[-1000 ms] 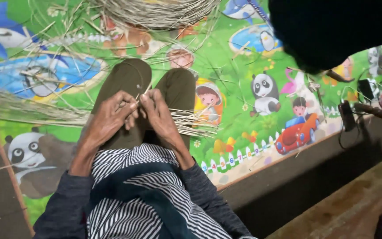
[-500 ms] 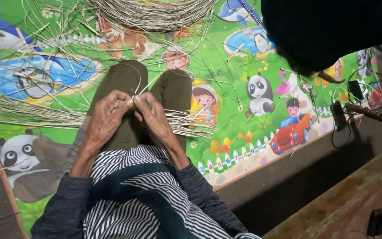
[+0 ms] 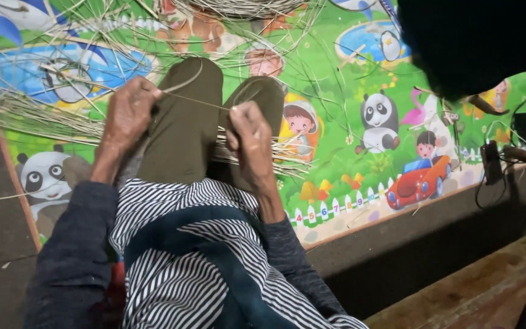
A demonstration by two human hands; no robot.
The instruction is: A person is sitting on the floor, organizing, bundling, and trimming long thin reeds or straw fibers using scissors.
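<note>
Head view, looking down on a seated person. Left hand [image 3: 128, 113] raised over the left knee, fingers curled shut, pinching one end of a thin pale strand [image 3: 197, 100]. Right hand [image 3: 248, 137] over the right knee, fingers likewise closed on the strand's other end. Strand runs taut between the two hands, sloping slightly down toward the right hand, crossing above the olive trousers [image 3: 184, 128]. Hands apart, one over each knee. A flat bundle of straw [image 3: 38, 119] lies across the lap under the hands, spreading out to the left over the mat and poking out again to the right of the right knee. Loose single straws scattered over the mat in all directions. At the top edge, part of a round woven piece [image 3: 238, 7] of the same pale material, cut off by the frame. Person wears a striped shirt [image 3: 184, 262] with a dark teal strap across it, and dark sleeves [image 3: 71, 244]. Mat [image 3: 348, 152] is bright green with cartoon pandas, children, a red car and blue ponds. To the right, off the mat, dark cables and a small black box [image 3: 491, 161] sit on the grey floor [image 3: 421, 256]; a wooden plank [image 3: 488, 292] fills the lower right corner. A dark blurred mass [image 3: 476, 42] blocks the upper right corner; what it is cannot be told.
</note>
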